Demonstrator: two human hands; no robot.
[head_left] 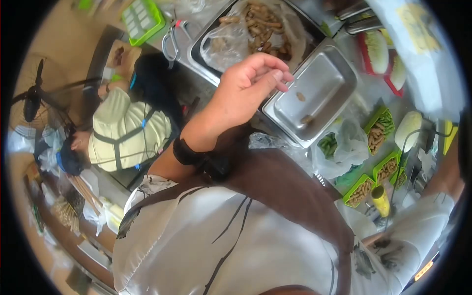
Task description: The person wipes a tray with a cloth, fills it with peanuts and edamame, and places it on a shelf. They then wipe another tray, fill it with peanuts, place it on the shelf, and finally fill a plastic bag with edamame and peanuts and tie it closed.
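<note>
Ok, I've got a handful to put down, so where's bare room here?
The rectangular steel tray beside the left hand is mostly bare, just two small brown pieces on its floor. Crowded: the plastic-lined black tray of brown sausages above it, and the green baskets of brown sticks with clear plastic bags to its right.

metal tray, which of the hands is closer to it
Left. The left hand hovers with pinched fingers at the metal tray's edge. The right hand is out of view; only the right forearm shows at the picture's far right, well away from the tray.
</note>
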